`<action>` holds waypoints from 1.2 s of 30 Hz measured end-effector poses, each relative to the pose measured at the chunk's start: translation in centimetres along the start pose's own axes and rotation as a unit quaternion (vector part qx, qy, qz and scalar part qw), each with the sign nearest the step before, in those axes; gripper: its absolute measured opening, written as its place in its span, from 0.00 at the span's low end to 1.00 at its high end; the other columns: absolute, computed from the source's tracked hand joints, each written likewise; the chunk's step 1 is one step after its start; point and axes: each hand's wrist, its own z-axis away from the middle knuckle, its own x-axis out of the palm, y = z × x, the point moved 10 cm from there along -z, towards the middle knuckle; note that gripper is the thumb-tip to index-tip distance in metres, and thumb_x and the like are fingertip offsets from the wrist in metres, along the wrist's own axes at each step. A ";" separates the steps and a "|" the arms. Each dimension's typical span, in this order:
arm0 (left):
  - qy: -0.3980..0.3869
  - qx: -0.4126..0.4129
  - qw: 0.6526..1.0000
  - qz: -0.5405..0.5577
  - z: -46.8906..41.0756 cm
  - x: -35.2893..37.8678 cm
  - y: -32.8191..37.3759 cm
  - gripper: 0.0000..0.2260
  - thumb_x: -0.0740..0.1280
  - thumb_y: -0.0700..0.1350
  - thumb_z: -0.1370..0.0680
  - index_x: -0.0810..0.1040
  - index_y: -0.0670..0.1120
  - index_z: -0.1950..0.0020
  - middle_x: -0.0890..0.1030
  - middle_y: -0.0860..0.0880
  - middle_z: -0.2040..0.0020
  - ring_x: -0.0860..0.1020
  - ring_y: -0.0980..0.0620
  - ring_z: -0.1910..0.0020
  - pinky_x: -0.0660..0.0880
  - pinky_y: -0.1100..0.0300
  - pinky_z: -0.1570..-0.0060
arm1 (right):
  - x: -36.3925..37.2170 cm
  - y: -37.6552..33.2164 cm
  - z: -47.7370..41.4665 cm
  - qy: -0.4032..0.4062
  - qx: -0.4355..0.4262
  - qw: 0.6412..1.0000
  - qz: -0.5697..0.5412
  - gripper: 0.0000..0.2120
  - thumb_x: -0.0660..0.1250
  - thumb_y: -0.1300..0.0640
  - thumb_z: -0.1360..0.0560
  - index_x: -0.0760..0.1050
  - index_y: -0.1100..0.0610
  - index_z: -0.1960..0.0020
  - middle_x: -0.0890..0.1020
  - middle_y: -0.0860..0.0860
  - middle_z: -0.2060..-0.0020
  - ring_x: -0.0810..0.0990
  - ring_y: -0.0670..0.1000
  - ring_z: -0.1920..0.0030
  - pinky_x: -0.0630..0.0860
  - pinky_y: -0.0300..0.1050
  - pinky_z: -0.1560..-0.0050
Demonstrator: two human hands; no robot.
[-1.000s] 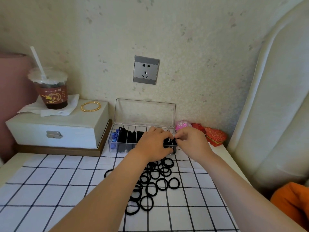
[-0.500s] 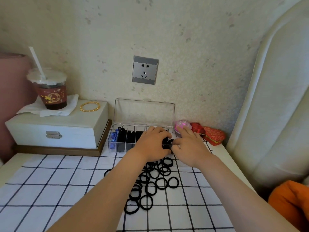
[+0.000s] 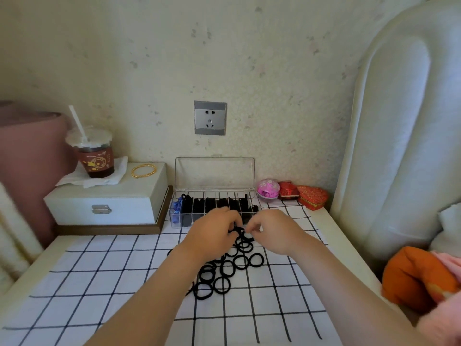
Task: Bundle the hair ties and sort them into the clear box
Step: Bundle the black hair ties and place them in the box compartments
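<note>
Our clear plastic box looks mostly full, but many round black hair ties lie loose on the white checked cloth before it, where our left hand and right hand pinch one.

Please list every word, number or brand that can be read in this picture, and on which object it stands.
Drink cup sleeve: gold emblem and small print, too blurred to read.
Wall socket: no text visible.
No text can be read anywhere.
</note>
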 end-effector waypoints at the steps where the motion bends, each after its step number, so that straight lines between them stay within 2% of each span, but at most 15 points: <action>1: -0.019 -0.012 1.000 -0.001 0.7 0.2 -0.2 0.09 0.67 0.45 0.24 0.78 0.54 0.45 0.75 0.55 0.54 0.74 0.56 0.54 0.76 0.58 0.54 | 0.9 -0.1 0.4 -0.030 0.005 0.999 0.013 0.12 0.66 0.58 0.23 0.84 0.48 0.45 0.84 0.43 0.49 0.81 0.46 0.49 0.77 0.42 0.45; 3: -0.053 -0.031 0.998 -0.008 2.1 0.6 -0.4 0.08 0.67 0.45 0.23 0.79 0.55 0.47 0.76 0.56 0.54 0.75 0.56 0.55 0.76 0.59 0.53 | 2.7 -0.1 1.3 -0.077 0.015 0.996 0.040 0.14 0.66 0.59 0.23 0.84 0.47 0.43 0.84 0.44 0.47 0.82 0.48 0.46 0.78 0.43 0.44; 6: -0.092 -0.060 0.994 -0.010 3.7 1.2 -0.9 0.06 0.67 0.46 0.23 0.80 0.55 0.48 0.77 0.56 0.52 0.77 0.56 0.53 0.77 0.60 0.51 | 3.8 -0.1 2.0 -0.101 0.028 0.989 0.103 0.17 0.65 0.62 0.24 0.83 0.46 0.41 0.83 0.46 0.43 0.81 0.52 0.44 0.78 0.46 0.44; 9: -0.100 -0.087 0.991 -0.006 5.1 0.9 -1.8 0.07 0.67 0.45 0.23 0.81 0.56 0.48 0.77 0.56 0.51 0.77 0.57 0.53 0.77 0.59 0.50 | 4.3 -0.2 2.0 -0.095 0.031 0.986 0.135 0.14 0.66 0.63 0.26 0.85 0.50 0.48 0.84 0.50 0.50 0.82 0.55 0.50 0.81 0.50 0.49; 12: -0.083 -0.115 0.990 -0.002 6.6 -0.4 -3.6 0.09 0.66 0.43 0.22 0.80 0.56 0.48 0.77 0.56 0.50 0.76 0.58 0.54 0.75 0.63 0.50 | 4.9 -0.5 1.8 -0.091 0.032 0.987 0.128 0.12 0.66 0.63 0.29 0.85 0.52 0.53 0.86 0.49 0.54 0.83 0.55 0.53 0.81 0.49 0.51; 16: -0.057 -0.171 0.983 -0.040 7.9 -2.4 -7.3 0.12 0.64 0.40 0.21 0.79 0.56 0.44 0.76 0.55 0.47 0.75 0.57 0.49 0.74 0.62 0.46 | 5.3 -0.8 1.4 -0.121 0.042 0.985 0.112 0.08 0.65 0.56 0.24 0.84 0.54 0.51 0.85 0.51 0.52 0.83 0.55 0.51 0.80 0.48 0.50; 20: -0.070 -0.223 0.970 -0.069 8.8 -3.4 -10.4 0.14 0.64 0.39 0.22 0.77 0.55 0.41 0.75 0.53 0.44 0.74 0.54 0.44 0.74 0.59 0.43 | 5.9 -1.6 1.1 -0.127 0.015 0.990 0.058 0.09 0.62 0.60 0.24 0.80 0.63 0.52 0.84 0.60 0.52 0.82 0.63 0.51 0.80 0.57 0.51; 22: -0.078 -0.232 0.967 -0.068 8.8 -3.4 -11.2 0.13 0.64 0.39 0.22 0.76 0.53 0.41 0.76 0.52 0.44 0.75 0.53 0.45 0.74 0.59 0.44 | 4.9 -2.0 0.8 -0.093 0.001 0.996 -0.003 0.07 0.63 0.61 0.22 0.79 0.61 0.53 0.83 0.55 0.57 0.82 0.58 0.57 0.79 0.54 0.52; 24: -0.091 -0.238 0.964 -0.069 8.7 -3.0 -11.7 0.11 0.65 0.40 0.22 0.76 0.53 0.41 0.76 0.50 0.43 0.75 0.53 0.46 0.75 0.59 0.45 | 3.4 -1.9 0.4 -0.052 0.004 0.997 -0.064 0.07 0.64 0.61 0.20 0.79 0.53 0.49 0.80 0.44 0.60 0.80 0.45 0.59 0.79 0.45 0.52; 25: -0.101 -0.238 0.963 -0.078 8.6 -2.7 -11.7 0.11 0.65 0.41 0.21 0.76 0.53 0.42 0.77 0.50 0.43 0.76 0.52 0.46 0.74 0.60 0.46 | 2.8 -1.7 0.1 -0.033 0.008 0.996 -0.081 0.08 0.64 0.61 0.20 0.79 0.52 0.45 0.80 0.43 0.59 0.79 0.42 0.58 0.78 0.41 0.51; 27: -0.118 -0.233 0.961 -0.092 8.0 -2.1 -11.5 0.09 0.67 0.44 0.22 0.78 0.52 0.42 0.78 0.50 0.44 0.76 0.52 0.46 0.73 0.61 0.47 | 1.9 -1.1 -0.3 -0.006 0.016 0.997 -0.078 0.12 0.64 0.61 0.20 0.79 0.53 0.39 0.83 0.46 0.54 0.80 0.44 0.54 0.76 0.38 0.51; 29: -0.122 -0.230 0.960 -0.102 7.4 -1.6 -11.1 0.10 0.67 0.44 0.21 0.79 0.52 0.41 0.79 0.49 0.44 0.76 0.51 0.46 0.73 0.61 0.49 | 1.5 -0.2 -0.6 0.011 0.032 0.998 -0.047 0.15 0.63 0.63 0.20 0.78 0.55 0.35 0.83 0.49 0.45 0.81 0.48 0.46 0.75 0.38 0.45; 31: -0.116 -0.227 0.960 -0.117 6.8 -1.3 -10.8 0.11 0.65 0.43 0.21 0.77 0.52 0.39 0.79 0.49 0.44 0.76 0.51 0.47 0.72 0.62 0.53 | 1.7 0.9 -0.8 0.006 0.050 0.998 -0.022 0.16 0.61 0.64 0.20 0.80 0.55 0.35 0.82 0.51 0.40 0.80 0.50 0.42 0.75 0.41 0.40; 34: -0.099 -0.226 0.960 -0.133 6.1 -1.0 -10.7 0.11 0.63 0.42 0.21 0.72 0.51 0.39 0.79 0.50 0.48 0.75 0.51 0.52 0.71 0.60 0.58 | 2.8 1.7 -1.2 -0.018 0.056 0.998 0.011 0.16 0.62 0.62 0.20 0.80 0.52 0.36 0.83 0.50 0.40 0.81 0.51 0.44 0.77 0.43 0.43; 36: -0.111 -0.233 0.953 -0.156 5.7 -0.7 -10.8 0.10 0.63 0.41 0.21 0.74 0.48 0.41 0.80 0.49 0.48 0.77 0.50 0.51 0.75 0.57 0.54 | 3.2 1.9 -1.5 -0.015 0.058 0.998 0.037 0.16 0.62 0.61 0.20 0.80 0.51 0.36 0.83 0.52 0.43 0.81 0.54 0.45 0.78 0.47 0.44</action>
